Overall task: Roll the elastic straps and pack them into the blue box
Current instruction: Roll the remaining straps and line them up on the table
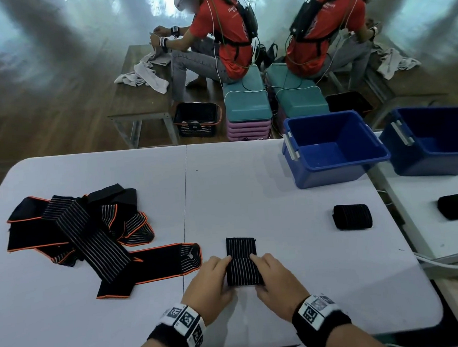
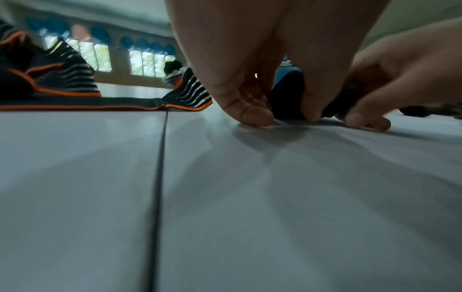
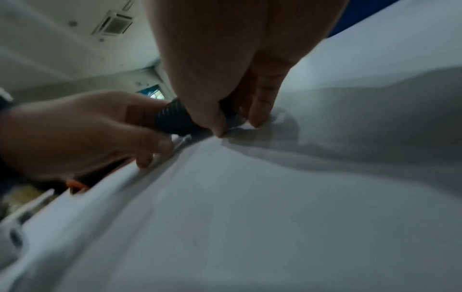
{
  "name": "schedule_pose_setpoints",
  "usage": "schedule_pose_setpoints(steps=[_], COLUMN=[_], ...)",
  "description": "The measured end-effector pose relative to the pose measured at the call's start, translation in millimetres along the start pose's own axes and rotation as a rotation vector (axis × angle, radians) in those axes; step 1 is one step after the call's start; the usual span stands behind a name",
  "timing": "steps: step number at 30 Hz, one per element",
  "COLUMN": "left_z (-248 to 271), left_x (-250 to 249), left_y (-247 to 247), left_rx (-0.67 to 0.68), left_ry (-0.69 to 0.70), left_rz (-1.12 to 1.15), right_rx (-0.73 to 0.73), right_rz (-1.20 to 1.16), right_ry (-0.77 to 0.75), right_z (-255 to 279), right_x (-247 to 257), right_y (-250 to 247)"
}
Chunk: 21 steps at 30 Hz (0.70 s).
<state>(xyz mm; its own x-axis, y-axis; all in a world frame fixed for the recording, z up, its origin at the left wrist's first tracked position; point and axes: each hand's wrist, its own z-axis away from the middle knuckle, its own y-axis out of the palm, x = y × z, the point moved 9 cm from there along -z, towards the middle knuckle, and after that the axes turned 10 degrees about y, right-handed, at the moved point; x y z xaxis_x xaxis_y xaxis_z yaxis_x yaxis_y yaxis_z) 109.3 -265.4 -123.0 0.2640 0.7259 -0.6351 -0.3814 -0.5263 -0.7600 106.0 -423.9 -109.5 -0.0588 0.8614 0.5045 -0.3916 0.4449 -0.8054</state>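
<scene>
A black strap with thin white stripes [image 1: 242,262] lies near the table's front edge, its near end wound into a roll [image 3: 172,122]. My left hand [image 1: 215,277] grips the roll's left end and my right hand [image 1: 271,274] grips its right end, fingers curled over the top. A short flat tail extends away from me. In the left wrist view my left hand's fingertips [image 2: 252,116] touch the table beside the dark roll [image 2: 285,98]. One finished rolled strap [image 1: 352,216] rests at the right. The open blue box [image 1: 330,175] stands at the back right and looks empty.
A heap of unrolled black straps with orange edging [image 1: 78,230] covers the table's left side. One of them [image 1: 158,266] reaches close to my left hand. A mirror at the right edge doubles the box and the roll. Beyond the table a person sits on a bench.
</scene>
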Motion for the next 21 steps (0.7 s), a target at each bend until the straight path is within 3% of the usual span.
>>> schedule_pose_setpoints(steps=[5, 8, 11, 16, 21], left_z=[-6.2, -10.9, -29.0, -93.9, -148.9], left_x=[7.2, 15.6, 5.3, -45.2, -95.7], left_y=[-10.5, -11.6, -4.0, 17.9, 53.9], left_rx=[-0.112, -0.204, -0.204, -0.151, -0.086], left_ry=[-0.082, -0.246, -0.324, -0.276, -0.2], left_rz=[0.09, 0.247, 0.332, 0.286, 0.36], right_rx=[0.127, 0.054, -0.108, -0.325, -0.405], right_rz=[-0.633, -0.847, -0.838, -0.704, -0.507], right_ry=[0.327, 0.493, 0.592, 0.686, 0.659], right_z=[-15.3, -16.7, -14.4, -13.6, -14.1], right_x=[-29.6, -47.4, -73.4, -135.4, -183.7], right_y=[-7.6, -11.1, -27.2, -76.2, -129.0])
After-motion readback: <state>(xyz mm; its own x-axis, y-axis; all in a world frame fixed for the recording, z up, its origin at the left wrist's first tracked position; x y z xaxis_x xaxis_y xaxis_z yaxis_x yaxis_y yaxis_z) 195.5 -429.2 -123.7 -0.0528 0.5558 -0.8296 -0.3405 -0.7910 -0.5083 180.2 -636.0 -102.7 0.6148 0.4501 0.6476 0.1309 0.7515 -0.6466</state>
